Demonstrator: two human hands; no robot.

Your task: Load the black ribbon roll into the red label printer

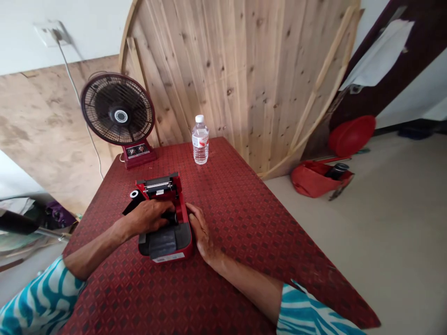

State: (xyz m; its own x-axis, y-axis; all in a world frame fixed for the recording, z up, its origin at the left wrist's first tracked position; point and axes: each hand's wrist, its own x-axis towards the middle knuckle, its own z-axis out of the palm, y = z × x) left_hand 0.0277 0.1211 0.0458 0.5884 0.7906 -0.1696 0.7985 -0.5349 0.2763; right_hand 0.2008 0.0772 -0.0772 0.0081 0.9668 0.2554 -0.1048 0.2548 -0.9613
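A small red and black printer [188,235] stands on the table with its lid raised at the back. Reaching into its inner compartment from the left, my left hand [151,216] has its fingers curled down around a black roll [171,217], which they partly cover. A dark, shiny strip of film [162,243] lies over the printer's front edge. My right hand [202,232] rests along the printer's right side, fingers stretched out against the casing. Just left of the raised lid is another black roll [134,195] with a white core, its dark film trailing beside my left wrist.
The table [244,223] has a red patterned cover. A fan [120,116] stands at its back left, and a water bottle [200,142] at the back. A large round wooden board [230,70] leans behind. On the floor at right is a red bag [310,181].
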